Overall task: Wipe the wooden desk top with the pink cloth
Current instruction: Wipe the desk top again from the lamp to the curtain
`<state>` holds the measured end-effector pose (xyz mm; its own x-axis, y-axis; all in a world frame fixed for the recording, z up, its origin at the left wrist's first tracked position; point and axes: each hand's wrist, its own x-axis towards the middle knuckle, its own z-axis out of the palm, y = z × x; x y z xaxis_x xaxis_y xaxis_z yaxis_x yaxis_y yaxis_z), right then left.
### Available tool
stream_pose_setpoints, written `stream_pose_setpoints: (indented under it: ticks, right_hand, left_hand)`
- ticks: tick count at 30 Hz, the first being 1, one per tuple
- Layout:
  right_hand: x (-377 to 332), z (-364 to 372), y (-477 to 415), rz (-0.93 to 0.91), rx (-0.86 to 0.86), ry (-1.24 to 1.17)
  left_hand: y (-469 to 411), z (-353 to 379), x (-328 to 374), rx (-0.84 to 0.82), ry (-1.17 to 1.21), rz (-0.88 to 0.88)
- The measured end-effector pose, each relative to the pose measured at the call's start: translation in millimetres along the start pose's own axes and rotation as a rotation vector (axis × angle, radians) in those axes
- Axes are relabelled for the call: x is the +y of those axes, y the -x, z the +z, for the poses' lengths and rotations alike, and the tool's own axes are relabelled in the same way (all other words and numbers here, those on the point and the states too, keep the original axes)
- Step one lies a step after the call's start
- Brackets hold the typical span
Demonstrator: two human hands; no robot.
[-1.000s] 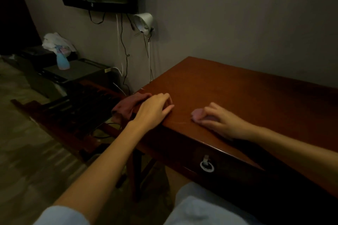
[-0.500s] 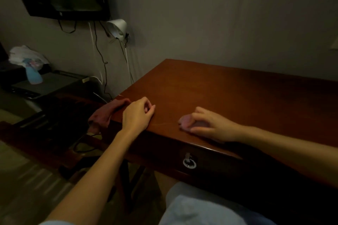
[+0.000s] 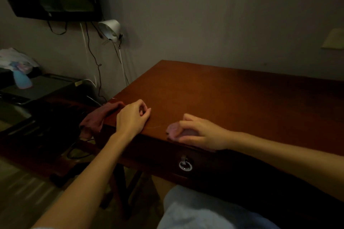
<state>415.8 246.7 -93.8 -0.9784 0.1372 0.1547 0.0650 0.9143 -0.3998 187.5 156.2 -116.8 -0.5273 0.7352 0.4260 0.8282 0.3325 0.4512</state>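
Left hand (image 3: 132, 117) curled since; right hand (image 3: 201, 133) presses pink cloth (image 3: 174, 130) at desk (image 3: 232, 98) front edge.

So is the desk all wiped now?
Not yet. The right hand presses the pink cloth near the front edge of the desk top, so wiping is under way. No wiped patch shows; the far side seems left. The left hand rests nearby.

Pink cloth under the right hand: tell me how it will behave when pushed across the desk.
The pink cloth is bunched under the right hand, so it is probably soft and floppy. It likely slides easily on the smooth desk top. Being small and thin, it probably weighs little.
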Motion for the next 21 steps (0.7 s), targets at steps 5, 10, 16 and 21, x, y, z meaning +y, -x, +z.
stream_pose_setpoints:
  ticks: [5,10,16,21]
  right_hand:
    - [75.4,-44.5,-3.3,0.367,0.103,0.1]
    - [96.0,-29.8,-80.8,0.435,0.215,0.209]
    - [38.7,-7.4,-53.4,0.104,0.072,0.064]
    - [99.7,-54.9,8.7,0.291,0.061,0.08]
  left_hand:
    - [4.7,2.9,2.2,0.0,0.007,0.015]
    - [1.4,0.6,1.4,0.001,0.018,-0.004]
    - [-0.1,-3.6,-0.8,-0.026,0.031,0.001]
    - [2.4,-1.9,3.7,-0.049,0.003,0.03]
